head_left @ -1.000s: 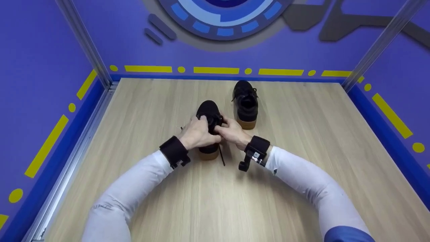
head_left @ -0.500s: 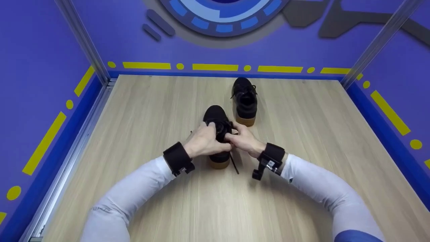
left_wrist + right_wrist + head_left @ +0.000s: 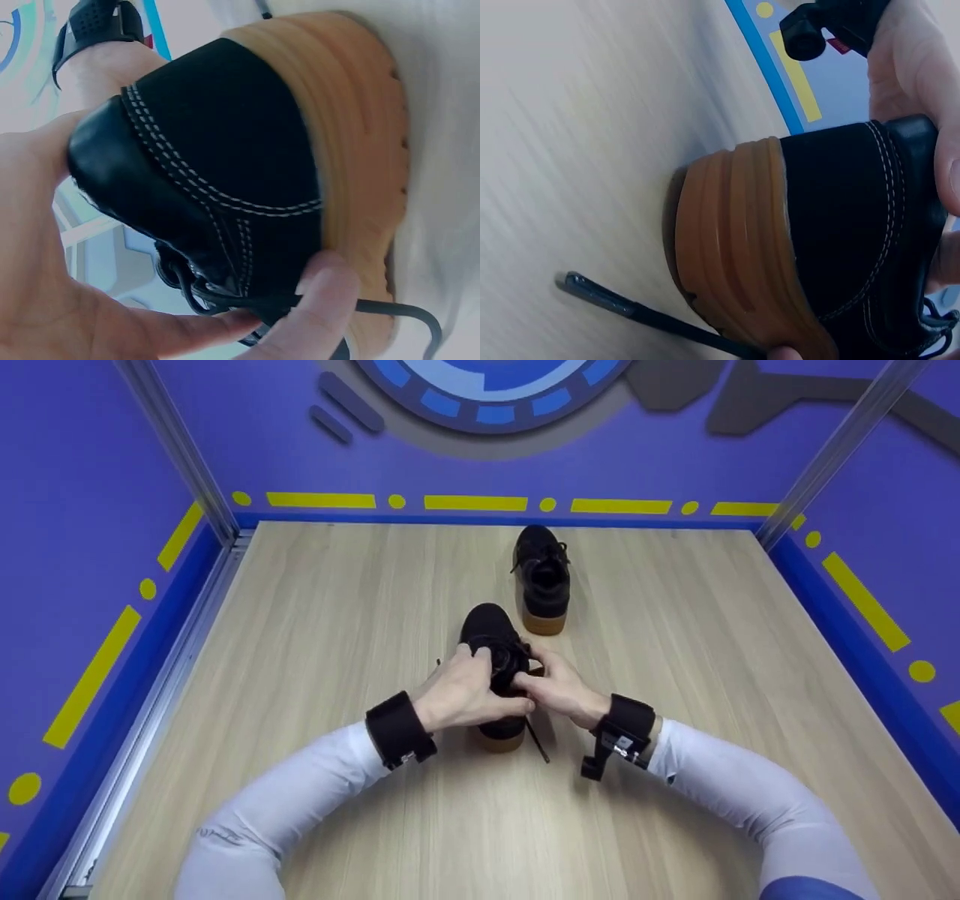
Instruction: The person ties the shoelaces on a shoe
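Observation:
A black lace-up shoe (image 3: 486,624) with a tan sole (image 3: 360,142) stands on the table, toe pointing away from me. My left hand (image 3: 461,690) grips its left side, the thumb reaching across the opening to the right. From the other side my right hand (image 3: 561,690) holds the shoe near the laces, fingers along its side and thumb over the collar. A lace (image 3: 660,319) trails from the right side toward me, its tip pointing off the sole. In the left wrist view another lace (image 3: 397,307) runs past my fingertip. The tongue area is partly hidden by both hands.
The matching black shoe (image 3: 537,546) stands farther back, slightly right, its laces hanging loose at the sides. Wood-grain table (image 3: 360,585) surrounds both shoes. Blue-purple panels (image 3: 315,457) with yellow marks and metal corner posts (image 3: 176,450) enclose the back and sides.
Both hands have drawn the nearer shoe toward me and somewhat to the right, keeping their grip. The gap to the farther shoe has grown. The head view has tilted slightly downward.

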